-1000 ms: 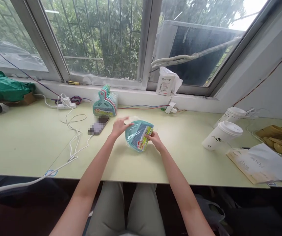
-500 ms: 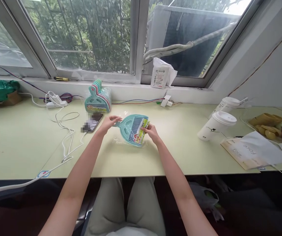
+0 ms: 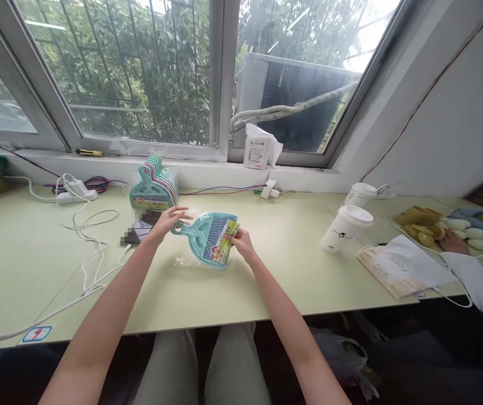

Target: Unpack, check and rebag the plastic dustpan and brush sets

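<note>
Dustpan [image 3: 199, 243] held between two hands above the table [image 3: 241, 298]. The long axis is directed mainly from side to side: the handle [image 3: 184, 228] points toward the left hand [image 3: 163, 225] and slightly toward the window, while the broad end is turned toward the right hand [image 3: 243, 244]. The handle is thus nearer the left hand, and the broad end is nearer the right.

The right hand is closed on the broad end, with the label [image 3: 220, 247] pinched at its outer edge between thumb and fingers. The left hand is loosely open, its fingers extended over the handle; whether the handle itself or only the clear wrap [image 3: 186, 262] is touched cannot be told. The brush [image 3: 213, 233] is seated within the pan, its bristles partly covered by the slanting label. Whether the lower rim is rested on the table or lifted just clear of it cannot be made out.

A stack [image 3: 150, 191] of similar wrapped sets is stood upright behind the left hand, beside the sill. The phone [image 3: 142, 229] is laid beneath and beside that hand. The nearer cup [image 3: 344, 230] is placed well apart, beyond the right hand.
</note>
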`<state>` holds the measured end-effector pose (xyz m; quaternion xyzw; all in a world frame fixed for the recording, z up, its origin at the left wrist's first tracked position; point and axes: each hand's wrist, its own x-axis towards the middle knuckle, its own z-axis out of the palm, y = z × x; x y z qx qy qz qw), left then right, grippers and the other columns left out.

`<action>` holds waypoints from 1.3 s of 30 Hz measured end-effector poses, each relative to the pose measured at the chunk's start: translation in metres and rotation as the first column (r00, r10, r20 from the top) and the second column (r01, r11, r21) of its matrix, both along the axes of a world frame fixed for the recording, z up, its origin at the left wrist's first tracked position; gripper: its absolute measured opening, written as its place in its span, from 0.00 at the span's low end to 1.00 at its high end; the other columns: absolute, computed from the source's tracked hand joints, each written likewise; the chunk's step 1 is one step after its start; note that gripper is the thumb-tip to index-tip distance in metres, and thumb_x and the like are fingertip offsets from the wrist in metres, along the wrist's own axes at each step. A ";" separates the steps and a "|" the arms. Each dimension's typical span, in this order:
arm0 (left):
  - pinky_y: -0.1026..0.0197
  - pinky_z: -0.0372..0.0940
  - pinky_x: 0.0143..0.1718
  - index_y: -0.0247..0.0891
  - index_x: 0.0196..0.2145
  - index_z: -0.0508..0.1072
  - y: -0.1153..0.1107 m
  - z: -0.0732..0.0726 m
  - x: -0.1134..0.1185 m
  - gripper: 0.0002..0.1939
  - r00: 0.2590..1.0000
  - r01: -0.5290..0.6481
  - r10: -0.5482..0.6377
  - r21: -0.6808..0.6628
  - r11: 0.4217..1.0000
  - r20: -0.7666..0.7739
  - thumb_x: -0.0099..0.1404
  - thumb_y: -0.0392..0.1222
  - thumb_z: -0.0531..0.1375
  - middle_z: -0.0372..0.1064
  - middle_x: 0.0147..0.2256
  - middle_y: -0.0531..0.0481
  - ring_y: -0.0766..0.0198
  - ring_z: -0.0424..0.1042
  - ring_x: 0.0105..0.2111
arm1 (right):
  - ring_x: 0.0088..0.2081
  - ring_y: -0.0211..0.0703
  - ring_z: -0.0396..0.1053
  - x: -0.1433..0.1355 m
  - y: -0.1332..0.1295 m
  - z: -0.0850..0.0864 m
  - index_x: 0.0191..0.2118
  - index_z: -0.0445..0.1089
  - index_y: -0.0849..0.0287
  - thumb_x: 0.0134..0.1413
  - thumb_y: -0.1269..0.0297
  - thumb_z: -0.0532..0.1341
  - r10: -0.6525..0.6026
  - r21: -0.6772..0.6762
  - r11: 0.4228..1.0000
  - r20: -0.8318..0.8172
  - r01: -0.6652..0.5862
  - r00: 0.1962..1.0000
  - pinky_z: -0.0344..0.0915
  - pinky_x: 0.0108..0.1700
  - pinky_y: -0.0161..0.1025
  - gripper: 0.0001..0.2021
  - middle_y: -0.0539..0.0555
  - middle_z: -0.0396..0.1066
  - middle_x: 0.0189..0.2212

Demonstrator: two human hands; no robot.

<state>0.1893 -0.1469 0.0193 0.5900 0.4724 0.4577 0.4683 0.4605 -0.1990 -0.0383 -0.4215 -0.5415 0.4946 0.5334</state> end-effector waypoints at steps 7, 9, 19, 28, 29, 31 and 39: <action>0.57 0.69 0.31 0.31 0.34 0.76 -0.001 0.007 0.003 0.26 0.992 -0.120 0.117 0.088 0.989 0.040 0.43 0.55 0.70 0.76 0.30 0.38 0.55 0.75 0.30 | 0.33 0.47 0.74 -0.002 -0.001 0.003 0.32 0.71 0.58 0.34 0.50 0.69 -0.015 0.000 1.000 -0.015 0.015 1.000 0.69 0.28 0.38 0.20 0.53 0.76 0.31; 0.59 0.69 0.31 0.32 0.36 0.76 -0.003 0.004 0.003 0.27 0.984 -0.162 0.154 0.079 0.984 0.093 0.45 0.56 0.69 0.76 0.32 0.38 0.55 0.75 0.33 | 0.32 0.47 0.73 -0.003 -0.002 0.004 0.31 0.70 0.58 0.35 0.51 0.69 -0.075 0.016 0.997 -0.020 0.075 0.997 0.69 0.29 0.38 0.19 0.53 0.75 0.30; 0.60 0.69 0.28 0.37 0.36 0.77 -0.048 -0.032 0.006 0.25 0.988 0.151 -0.151 -0.211 0.966 0.018 0.46 0.58 0.67 0.76 0.37 0.38 0.58 0.75 0.28 | 0.31 0.47 0.73 -0.006 -0.004 0.000 0.31 0.68 0.59 0.37 0.49 0.67 -0.241 -0.013 0.970 -0.088 0.241 0.966 0.68 0.27 0.38 0.19 0.54 0.75 0.30; 0.68 0.60 0.25 0.34 0.39 0.71 -0.005 -0.015 -0.122 0.15 0.811 -0.578 0.580 -0.046 0.815 0.078 0.59 0.48 0.59 0.74 0.33 0.48 0.68 0.71 0.26 | 0.35 0.48 0.74 0.037 0.002 0.009 0.33 0.68 0.59 0.33 0.50 0.70 -0.440 -0.124 0.898 -0.239 0.422 0.866 0.70 0.32 0.39 0.22 0.55 0.75 0.32; 0.67 0.61 0.26 0.34 0.40 0.70 -0.003 -0.011 -0.135 0.13 0.780 -0.624 0.625 -0.034 0.781 0.037 0.60 0.45 0.58 0.74 0.33 0.48 0.66 0.71 0.28 | 0.35 0.48 0.74 0.037 0.002 0.008 0.34 0.68 0.59 0.33 0.50 0.70 -0.429 -0.131 0.903 -0.246 0.409 0.869 0.70 0.32 0.40 0.22 0.56 0.76 0.33; 0.61 0.64 0.32 0.34 0.43 0.68 -0.006 -0.004 -0.151 0.15 0.694 -0.714 0.710 0.012 0.700 -0.119 0.59 0.42 0.59 0.72 0.38 0.44 0.58 0.72 0.36 | 0.36 0.50 0.74 0.035 0.003 0.004 0.34 0.68 0.59 0.34 0.50 0.69 -0.408 -0.135 0.913 -0.247 0.385 0.879 0.71 0.32 0.41 0.22 0.57 0.76 0.34; 0.46 0.54 0.57 0.40 0.49 0.63 -0.037 -0.015 -0.019 0.18 0.753 -0.576 0.654 0.413 0.706 -0.069 0.63 0.47 0.54 0.56 0.58 0.38 0.48 0.51 0.61 | 0.40 0.51 0.75 0.018 0.008 -0.015 0.37 0.68 0.59 0.35 0.51 0.70 -0.336 -0.178 0.940 -0.328 0.291 0.883 0.74 0.39 0.44 0.23 0.57 0.76 0.38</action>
